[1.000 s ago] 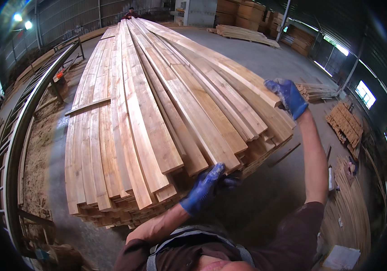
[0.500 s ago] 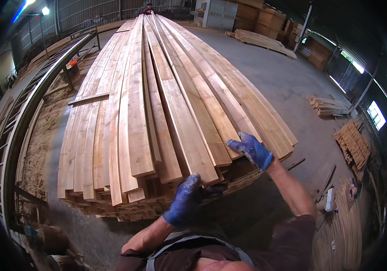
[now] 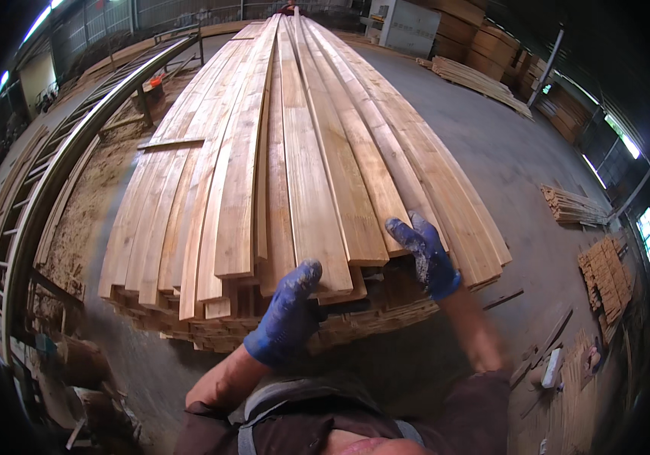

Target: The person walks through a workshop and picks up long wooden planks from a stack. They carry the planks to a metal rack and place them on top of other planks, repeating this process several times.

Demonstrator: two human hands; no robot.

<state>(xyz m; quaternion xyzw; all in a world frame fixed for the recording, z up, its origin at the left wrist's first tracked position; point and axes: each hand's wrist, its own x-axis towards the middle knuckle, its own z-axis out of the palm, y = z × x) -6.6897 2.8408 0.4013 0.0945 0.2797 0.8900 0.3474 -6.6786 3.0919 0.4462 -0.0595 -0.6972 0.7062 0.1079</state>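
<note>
A tall stack of long pale wooden boards runs away from me across the concrete floor. My left hand, in a blue glove, presses against the near end of a top board, with the thumb up at its edge. My right hand, also in a blue glove, rests on the near end of the boards to the right, fingers spread on the top surface. Neither hand visibly closes around a board.
A long metal roller conveyor curves along the left, with sawdust on the floor beside it. Smaller piles of short wood pieces lie at the right. More board stacks and crates stand far back right. Loose sticks lie near my right side.
My right hand came down from high at the stack's right edge to the near board ends. My left hand stayed at the near end. My view moved closer over the stack.
</note>
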